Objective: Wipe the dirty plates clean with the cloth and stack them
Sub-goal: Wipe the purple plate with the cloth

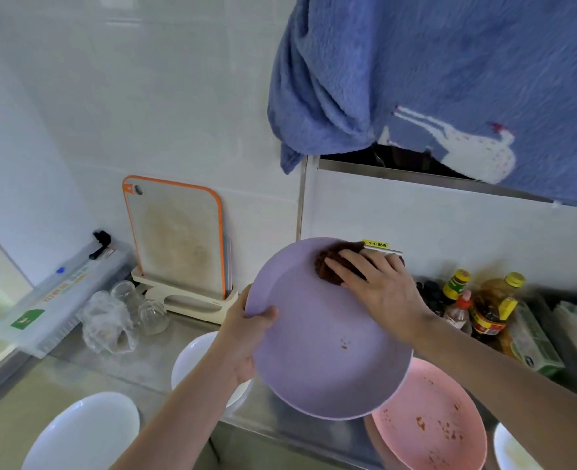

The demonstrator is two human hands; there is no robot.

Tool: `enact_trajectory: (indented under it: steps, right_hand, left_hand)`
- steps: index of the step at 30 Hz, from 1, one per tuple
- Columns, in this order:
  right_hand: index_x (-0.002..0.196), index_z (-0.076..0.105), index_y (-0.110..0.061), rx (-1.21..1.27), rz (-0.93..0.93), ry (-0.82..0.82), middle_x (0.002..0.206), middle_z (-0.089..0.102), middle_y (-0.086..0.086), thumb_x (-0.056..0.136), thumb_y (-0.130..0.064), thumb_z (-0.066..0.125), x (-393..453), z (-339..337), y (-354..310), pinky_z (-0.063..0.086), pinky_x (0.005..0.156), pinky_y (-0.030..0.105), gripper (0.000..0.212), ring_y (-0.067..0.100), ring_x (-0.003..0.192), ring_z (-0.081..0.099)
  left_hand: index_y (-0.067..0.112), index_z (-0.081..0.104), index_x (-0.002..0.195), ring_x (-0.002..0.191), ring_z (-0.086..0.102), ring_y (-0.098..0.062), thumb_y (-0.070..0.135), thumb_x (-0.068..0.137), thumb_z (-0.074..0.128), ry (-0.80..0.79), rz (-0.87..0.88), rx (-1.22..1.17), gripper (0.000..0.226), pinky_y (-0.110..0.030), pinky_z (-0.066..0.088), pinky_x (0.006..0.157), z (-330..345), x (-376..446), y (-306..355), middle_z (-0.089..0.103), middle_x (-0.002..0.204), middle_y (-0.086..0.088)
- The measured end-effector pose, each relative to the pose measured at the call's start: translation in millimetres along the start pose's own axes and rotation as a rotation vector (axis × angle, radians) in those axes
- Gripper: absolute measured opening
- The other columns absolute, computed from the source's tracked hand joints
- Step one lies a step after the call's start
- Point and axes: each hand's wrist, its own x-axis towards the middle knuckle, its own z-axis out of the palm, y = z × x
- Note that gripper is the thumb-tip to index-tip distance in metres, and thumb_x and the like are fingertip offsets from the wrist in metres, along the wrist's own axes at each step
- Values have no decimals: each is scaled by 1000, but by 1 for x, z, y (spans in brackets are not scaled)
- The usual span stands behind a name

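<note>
I hold a purple plate (321, 334) tilted up above the counter. My left hand (246, 334) grips its left rim, thumb on the inside. My right hand (378, 286) presses a brown cloth (331, 266) against the plate's upper part. A small brown smear (343, 345) sits near the plate's middle. Below and to the right lies a pink plate (429, 418) with several brown stains. White plates rest on the counter: one (192, 361) partly hidden behind my left wrist, one (83, 432) at the bottom left, one (514, 449) at the bottom right edge.
A cutting board (175, 235) stands in a rack against the wall. Glasses and crumpled plastic (117, 313) sit left of it, beside a long box (60, 293). Sauce bottles (483, 307) crowd the right. A blue towel (450, 79) hangs overhead.
</note>
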Motion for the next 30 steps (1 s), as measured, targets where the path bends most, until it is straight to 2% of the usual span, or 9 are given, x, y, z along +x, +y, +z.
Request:
enact_trajectory:
  steps: [5, 8, 11, 15, 19, 22, 26, 28, 30]
  right_hand:
    - [123, 62, -23, 242, 143, 5, 115, 66, 3, 72, -2, 70, -38, -6, -27, 49, 74, 39, 56, 30, 92, 63]
    - [119, 61, -33, 423, 2, -84, 118, 65, -6, 71, 0, 61, -56, -19, -50, 52, 77, 36, 58, 22, 90, 62]
    - [116, 58, -37, 537, -187, -232, 119, 63, -14, 77, -9, 48, -60, -27, -60, 48, 79, 26, 50, 15, 89, 60]
    - [116, 59, -32, 684, -242, -432, 111, 63, -14, 83, -10, 60, -55, -43, -46, 53, 80, 27, 39, 11, 95, 60]
    - [108, 65, -22, 451, -22, -184, 98, 68, -3, 68, 3, 64, -26, -42, -14, 56, 69, 32, 47, 21, 77, 64]
    - [111, 68, -17, 171, 192, 22, 103, 70, 3, 70, 2, 57, -10, -22, 7, 53, 68, 39, 46, 31, 76, 62]
    - [116, 66, -9, 38, 219, 32, 98, 69, 11, 74, 7, 48, -40, -3, -15, 53, 65, 42, 49, 34, 74, 58]
    - [115, 67, -8, 101, 262, 20, 91, 68, 8, 75, 4, 42, -59, 0, -41, 54, 63, 42, 49, 32, 72, 57]
    - [111, 69, -12, 239, 356, -44, 86, 68, 3, 76, 0, 51, -71, 0, -73, 55, 60, 40, 41, 28, 71, 57]
  left_hand:
    - [17, 66, 99, 87, 63, -28, -13, 89, 49, 64, 28, -62, 36, -41, 51, 81, -10, 0, 4, 68, 101, -12]
    - [17, 66, 100, 90, 64, -30, -12, 90, 50, 56, 42, -75, 35, -51, 50, 91, -9, 2, 8, 70, 102, -13]
    - [21, 67, 94, 85, 64, -28, -12, 91, 49, 55, 64, -47, 38, -43, 51, 84, -9, 5, 12, 71, 94, -8]
    - [34, 68, 95, 89, 67, -28, -9, 89, 52, 74, 100, 40, 47, -45, 54, 86, -10, 8, 12, 74, 97, -3]
    - [39, 72, 84, 93, 65, -27, -8, 85, 49, 38, 153, 125, 53, -53, 51, 94, -6, 4, 11, 73, 104, -12]
    - [45, 72, 79, 90, 66, -23, -6, 88, 49, 31, 173, 130, 57, -47, 53, 91, -3, 4, 11, 74, 94, 0]
    - [38, 68, 92, 83, 67, -19, -6, 91, 50, 88, 209, 23, 48, -35, 54, 77, -4, 7, 15, 73, 92, 6]
    - [34, 68, 95, 82, 66, -18, -7, 91, 50, 126, 218, -25, 45, -31, 54, 73, -8, 10, 15, 72, 93, 5]
    - [32, 68, 94, 79, 66, -17, -8, 90, 49, 152, 224, -45, 45, -29, 54, 69, -9, 14, 11, 72, 90, 5]
